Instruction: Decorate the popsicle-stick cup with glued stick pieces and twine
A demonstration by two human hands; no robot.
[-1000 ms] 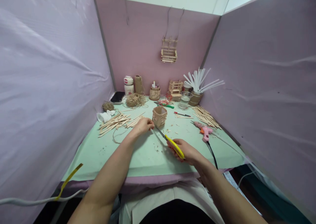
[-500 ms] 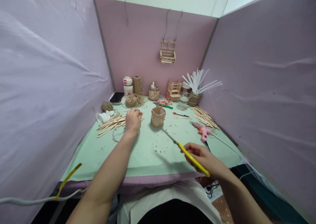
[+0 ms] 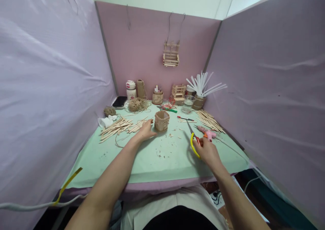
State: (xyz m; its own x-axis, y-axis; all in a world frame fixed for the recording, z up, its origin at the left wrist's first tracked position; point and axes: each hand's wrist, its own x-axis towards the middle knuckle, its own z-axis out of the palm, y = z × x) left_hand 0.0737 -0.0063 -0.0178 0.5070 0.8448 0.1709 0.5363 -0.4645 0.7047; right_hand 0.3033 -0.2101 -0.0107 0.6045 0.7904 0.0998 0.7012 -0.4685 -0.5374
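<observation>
Scissors (image 3: 194, 145) with yellow and red handles are in my right hand (image 3: 208, 151), blades pointing away from me over the right part of the table. My left hand (image 3: 147, 130) reaches beside a small many-sided pot (image 3: 161, 121) with a braided rim, thumb and fingers apart around its left side. Whether the fingertips touch the pot I cannot tell. Close to my right hand lies a pink glue gun (image 3: 210, 135). Left of my left hand are loose wooden sticks (image 3: 116, 128) and a loop of twine (image 3: 117, 142).
Along the back stand a bottle (image 3: 131, 90), a ball of twine (image 3: 137, 104), a pen pot (image 3: 157, 97), a glass of water (image 3: 188, 104) and a pot of white glue sticks (image 3: 199, 101). Green-handled pliers (image 3: 170, 110) and a red marker (image 3: 185, 118) lie mid-table. Partitions enclose three sides.
My left hand has moved right from the sticks to the pot, and its fingers have opened. The right hand has carried the scissors right and lower, turning the blades away from the pot.
</observation>
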